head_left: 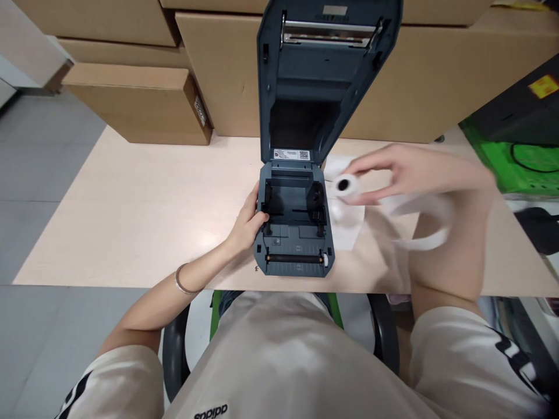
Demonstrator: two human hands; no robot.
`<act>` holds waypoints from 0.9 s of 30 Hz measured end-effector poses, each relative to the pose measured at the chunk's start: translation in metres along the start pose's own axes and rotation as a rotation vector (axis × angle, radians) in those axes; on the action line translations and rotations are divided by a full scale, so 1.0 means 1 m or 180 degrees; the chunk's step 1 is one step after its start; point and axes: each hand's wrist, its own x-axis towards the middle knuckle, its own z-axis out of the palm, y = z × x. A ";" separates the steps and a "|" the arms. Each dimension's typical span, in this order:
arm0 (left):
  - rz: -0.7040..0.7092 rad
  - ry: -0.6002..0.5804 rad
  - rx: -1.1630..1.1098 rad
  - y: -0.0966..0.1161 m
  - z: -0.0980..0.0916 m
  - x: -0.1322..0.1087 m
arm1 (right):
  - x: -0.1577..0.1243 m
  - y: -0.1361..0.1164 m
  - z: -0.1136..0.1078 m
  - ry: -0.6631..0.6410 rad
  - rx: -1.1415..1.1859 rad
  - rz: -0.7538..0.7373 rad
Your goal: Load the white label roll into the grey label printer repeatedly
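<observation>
A dark blue-grey label printer point(297, 233) stands on the table with its lid point(323, 70) raised and its inner bay showing. My left hand point(248, 224) grips the printer's left side, the thumb over the rim. To the right of the printer, my right hand point(384, 171) pinches a small white paper roll point(347, 187) with a dark core hole. A loose curl of white paper strip point(423, 240) hangs below my right wrist, blurred by motion. Beneath the roll, white paper point(349, 224) lies on the table beside the printer.
Cardboard boxes point(222, 75) line the table's back edge behind the lid. A flatter carton point(131, 99) stands at the back left. On the right are a green surface point(502, 157) with a black cable point(524, 163) and a dark box point(519, 110). The pale tabletop point(131, 215) ends close to my body.
</observation>
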 end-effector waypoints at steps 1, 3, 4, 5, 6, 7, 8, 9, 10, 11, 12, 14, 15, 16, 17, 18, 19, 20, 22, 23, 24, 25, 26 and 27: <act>-0.0003 0.0008 0.0009 0.000 0.000 0.000 | 0.006 -0.011 0.008 0.0002 -0.0062 -0.0115; -0.0039 0.0039 0.0037 0.001 0.001 0.000 | 0.019 -0.033 0.031 -0.0001 -0.0176 -0.0363; -0.0063 0.0057 0.0049 0.002 0.001 0.000 | 0.026 -0.043 0.043 -0.0012 -0.0238 -0.0499; -0.0082 0.0070 0.0056 0.002 0.001 0.000 | 0.033 -0.052 0.055 -0.0033 -0.0310 -0.0634; -0.0091 0.0077 0.0057 0.003 0.002 0.000 | 0.040 -0.060 0.066 -0.0070 -0.0403 -0.0750; -0.0090 0.0078 0.0053 0.003 0.002 0.000 | 0.046 -0.067 0.075 -0.0125 -0.0516 -0.0839; -0.0081 0.0075 0.0047 0.004 0.002 0.000 | 0.051 -0.071 0.083 -0.0196 -0.0635 -0.0903; -0.0067 0.0068 0.0045 0.004 0.002 0.000 | 0.055 -0.074 0.088 -0.0269 -0.0742 -0.0943; -0.0053 0.0061 0.0048 0.004 0.002 0.000 | 0.057 -0.075 0.093 -0.0331 -0.0815 -0.0966; -0.0040 0.0058 0.0054 0.004 0.002 0.000 | 0.057 -0.074 0.096 -0.0367 -0.0839 -0.0980; -0.0033 0.0057 0.0059 0.004 0.002 0.001 | 0.056 -0.072 0.098 -0.0370 -0.0806 -0.0994; -0.0043 0.0051 0.0069 0.003 0.002 0.001 | 0.050 -0.064 0.099 -0.0267 -0.0590 -0.1027; -0.0051 0.0040 0.0067 0.003 0.002 0.001 | 0.045 -0.059 0.098 -0.0179 -0.0424 -0.1062; -0.0052 0.0027 0.0060 0.003 0.002 0.001 | 0.039 -0.054 0.097 -0.0090 -0.0222 -0.1116; -0.0045 0.0008 0.0053 0.003 0.002 0.001 | 0.032 -0.049 0.097 -0.0003 0.0017 -0.1187; -0.0030 -0.0009 0.0045 0.003 0.002 0.001 | 0.025 -0.044 0.096 0.0094 0.0303 -0.1269; -0.0010 -0.0019 0.0035 0.003 0.002 0.001 | 0.017 -0.040 0.095 0.0170 0.0624 -0.1372; 0.0001 -0.0026 0.0026 0.003 0.002 0.001 | 0.009 -0.036 0.096 0.0209 0.0957 -0.1494; -0.0001 -0.0032 0.0029 0.003 0.001 0.001 | -0.006 -0.033 0.098 0.0246 0.1538 -0.1746; -0.0004 -0.0032 0.0039 0.002 0.001 0.000 | -0.014 -0.034 0.101 0.0277 0.1703 -0.1852; -0.0011 -0.0033 0.0055 0.002 0.000 0.000 | -0.021 -0.036 0.104 0.0331 0.1749 -0.1950; -0.0020 -0.0033 0.0073 0.002 0.000 0.000 | -0.028 -0.039 0.108 0.0418 0.1689 -0.2033; -0.0030 -0.0034 0.0090 0.002 -0.001 0.000 | -0.034 -0.043 0.112 0.0554 0.1559 -0.2093; -0.0041 -0.0038 0.0104 0.003 -0.001 0.000 | -0.041 -0.048 0.115 0.0690 0.1387 -0.2144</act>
